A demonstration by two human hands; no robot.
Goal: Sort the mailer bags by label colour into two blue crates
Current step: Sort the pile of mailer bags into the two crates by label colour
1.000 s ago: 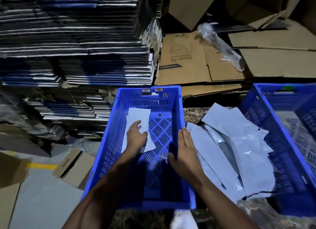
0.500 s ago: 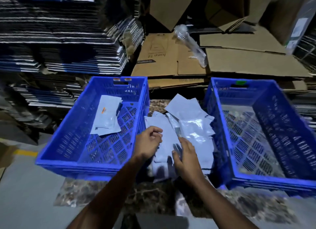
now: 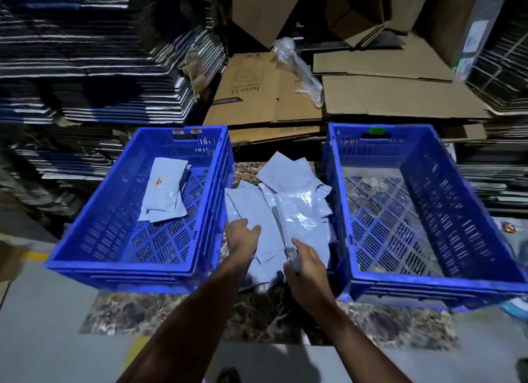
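Observation:
Two blue crates stand side by side on a marbled slab [image 3: 200, 317]. The left crate [image 3: 120, 268] has orange stickers on its far rim and holds a few grey mailer bags [image 3: 168, 199], the top one with an orange label. The right crate [image 3: 428, 282] carries a green sticker and has no bags in it. Between them lies a pile of grey mailer bags [image 3: 285, 179]. My left hand [image 3: 243, 239] rests on the pile's left side, fingers curled under. My right hand [image 3: 305, 265] pinches the near edge of a glossy bag [image 3: 300, 217].
Tall stacks of flattened cartons [image 3: 94, 68] fill the back left. Brown cardboard sheets [image 3: 385, 97] and a roll of clear plastic wrap [image 3: 300, 71] lie behind the crates. A small orange object [image 3: 509, 227] sits right of the right crate. Grey floor lies below.
My left hand left the left crate, where a bag now lies, and came onto the pile. My right hand moved to the glossy bag's edge. The view swung right.

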